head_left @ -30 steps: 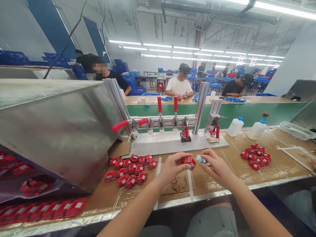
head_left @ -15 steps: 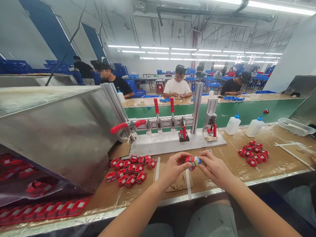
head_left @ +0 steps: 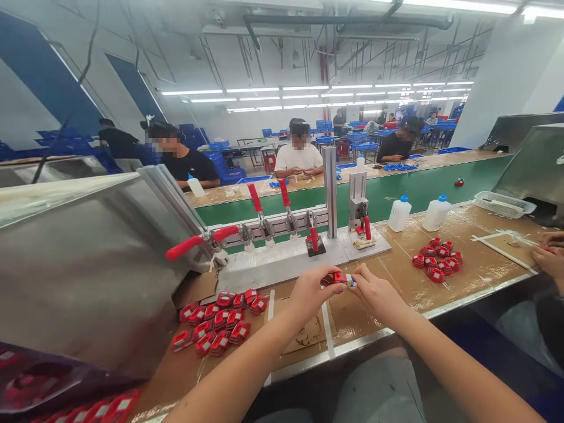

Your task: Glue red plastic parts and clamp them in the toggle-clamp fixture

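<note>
My left hand (head_left: 314,292) pinches a small red plastic part (head_left: 338,277) between thumb and fingers, above the front of the bench. Against the right end of that part, the closed fingers of my right hand (head_left: 375,295) grip a small white, yellow and blue piece (head_left: 351,281). Fingertips cover much of both, and I cannot tell whether they are joined. Left of my hands lies a pile of red-and-grey parts (head_left: 220,319) with pale tops. Below my hands is a cardboard piece (head_left: 308,335) with white tape strips.
A metal fixture (head_left: 273,264) with red-handled toggle clamps stands behind my hands, beside a smaller clamp stand (head_left: 363,226). To the right are white bottles (head_left: 400,214), another red pile (head_left: 437,259) and a clear tray (head_left: 504,204). A co-worker's hands (head_left: 549,252) show at the right edge.
My view has swung right, so the bench appears further left. My hands have turned the red part and the small piece to lie more level; both remain held.
</note>
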A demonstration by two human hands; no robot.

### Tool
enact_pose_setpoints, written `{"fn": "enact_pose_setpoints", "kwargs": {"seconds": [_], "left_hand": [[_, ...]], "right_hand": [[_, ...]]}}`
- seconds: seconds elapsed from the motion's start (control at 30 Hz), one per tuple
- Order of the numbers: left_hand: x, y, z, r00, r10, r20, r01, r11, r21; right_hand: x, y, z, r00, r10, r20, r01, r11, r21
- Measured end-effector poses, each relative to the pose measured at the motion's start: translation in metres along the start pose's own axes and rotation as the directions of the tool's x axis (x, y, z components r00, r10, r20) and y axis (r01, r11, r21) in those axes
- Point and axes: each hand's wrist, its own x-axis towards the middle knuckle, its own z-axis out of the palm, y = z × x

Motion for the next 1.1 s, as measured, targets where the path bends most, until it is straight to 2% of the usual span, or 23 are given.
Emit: {"fn": "enact_pose_setpoints", "kwargs": {"seconds": [0.1, 0.17, 0.2, 0.23, 0.27, 0.3, 0.37, 0.4, 0.43, 0.5, 0.6, 0.7, 0.8, 0.87, 0.93, 1.0, 1.07, 1.1], "left_hand": [[0.01, 0.0, 0.005, 0.996, 0.072, 0.05, -0.079, 0.981, 0.178], [0.019, 0.0, 0.01, 0.983, 0.15, 0.11, -0.178, 0.926, 0.331], [0.025, 0.001, 0.012, 0.972, 0.189, 0.142, -0.231, 0.886, 0.403], [0.031, 0.003, 0.015, 0.959, 0.224, 0.173, -0.28, 0.839, 0.466], [0.037, 0.005, 0.019, 0.946, 0.253, 0.201, -0.322, 0.792, 0.518], [0.044, 0.007, 0.023, 0.934, 0.276, 0.227, -0.358, 0.748, 0.56], [0.057, 0.014, 0.031, 0.904, 0.316, 0.288, -0.427, 0.672, 0.604], [0.064, 0.016, 0.035, 0.888, 0.333, 0.316, -0.459, 0.647, 0.608], [0.071, 0.018, 0.039, 0.876, 0.347, 0.336, -0.483, 0.636, 0.602], [0.084, 0.02, 0.045, 0.878, 0.355, 0.323, -0.479, 0.669, 0.568], [0.1, 0.012, 0.052, 0.94, 0.27, 0.206, -0.336, 0.836, 0.433], [0.113, -0.004, 0.059, 0.978, 0.138, 0.155, -0.165, 0.971, 0.175], [0.122, -0.021, 0.066, 0.989, 0.054, 0.135, -0.048, 0.998, -0.047], [0.129, -0.03, 0.067, 0.992, 0.001, 0.127, 0.014, 0.993, -0.118], [0.138, -0.038, 0.065, 0.989, -0.061, 0.132, 0.075, 0.992, -0.105], [0.15, -0.046, 0.059, 0.985, -0.126, 0.116, 0.123, 0.992, 0.039], [0.164, -0.052, 0.051, 0.983, -0.175, 0.053, 0.159, 0.961, 0.227], [0.171, -0.054, 0.048, 0.982, -0.187, 0.02, 0.172, 0.939, 0.296]], "right_hand": [[-0.003, 0.007, 0.005, 0.998, 0.039, 0.049, -0.044, 0.995, 0.085], [-0.004, 0.01, 0.008, 0.995, 0.051, 0.089, -0.072, 0.963, 0.258], [-0.004, 0.011, 0.012, 0.993, 0.06, 0.103, -0.095, 0.916, 0.389], [-0.003, 0.012, 0.016, 0.989, 0.083, 0.119, -0.135, 0.832, 0.538], [-0.001, 0.013, 0.021, 0.981, 0.127, 0.148, -0.194, 0.703, 0.684], [0.001, 0.014, 0.026, 0.964, 0.186, 0.192, -0.263, 0.534, 0.803], [0.009, 0.017, 0.036, 0.903, 0.306, 0.301, -0.364, 0.177, 0.914], [0.013, 0.02, 0.04, 0.871, 0.358, 0.336, -0.376, 0.047, 0.925], [0.017, 0.023, 0.042, 0.843, 0.408, 0.35, -0.368, -0.037, 0.929], [0.024, 0.033, 0.042, 0.797, 0.501, 0.338, -0.332, -0.105, 0.938], [0.03, 0.051, 0.035, 0.746, 0.564, 0.355, -0.338, -0.139, 0.931], [0.035, 0.067, 0.033, 0.739, 0.534, 0.41, -0.402, -0.138, 0.905], [0.041, 0.08, 0.038, 0.737, 0.49, 0.466, -0.471, -0.123, 0.874], [0.047, 0.091, 0.042, 0.737, 0.49, 0.466, -0.514, -0.043, 0.857], [0.053, 0.106, 0.041, 0.723, 0.586, 0.366, -0.525, 0.121, 0.843], [0.059, 0.123, 0.036, 0.691, 0.696, 0.196, -0.504, 0.269, 0.821], [0.066, 0.137, 0.03, 0.668, 0.742, 0.054, -0.462, 0.357, 0.812], [0.069, 0.142, 0.027, 0.677, 0.736, 0.006, -0.437, 0.395, 0.808]]}}
